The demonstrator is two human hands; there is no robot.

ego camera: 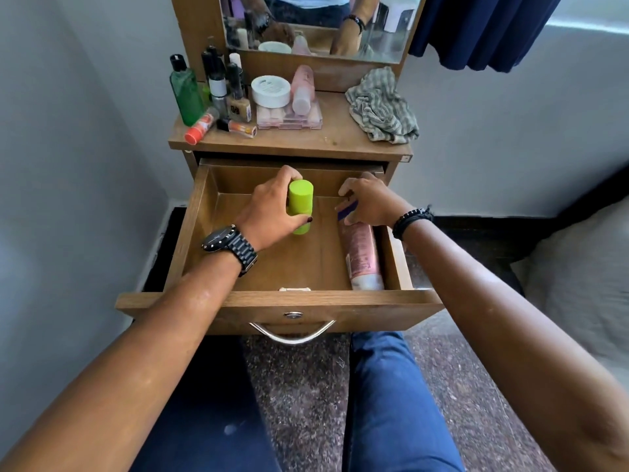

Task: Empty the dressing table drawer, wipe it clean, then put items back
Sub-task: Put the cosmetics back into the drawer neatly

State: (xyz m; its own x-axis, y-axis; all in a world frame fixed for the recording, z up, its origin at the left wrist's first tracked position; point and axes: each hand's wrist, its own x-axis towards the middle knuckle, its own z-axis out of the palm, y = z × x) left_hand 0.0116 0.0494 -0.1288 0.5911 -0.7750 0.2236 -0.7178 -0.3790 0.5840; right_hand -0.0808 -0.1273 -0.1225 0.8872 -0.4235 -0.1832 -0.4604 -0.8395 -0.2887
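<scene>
Single head-worn wide-angle view, looking forward and steeply down, close above open brown wooden drawer (204, 212); wooden worktop (326, 137) and mirror (384, 39) at top, own blue-trousered leg (391, 403) at bottom. Edges bowed.

wooden drawer (190, 233), matt plastic bottle (301, 202), metal handle (292, 335)

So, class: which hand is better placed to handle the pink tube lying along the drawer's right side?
The right hand: it is already at the far end of the pink tube, while the left hand grips the lime-green cylindrical container.
</scene>
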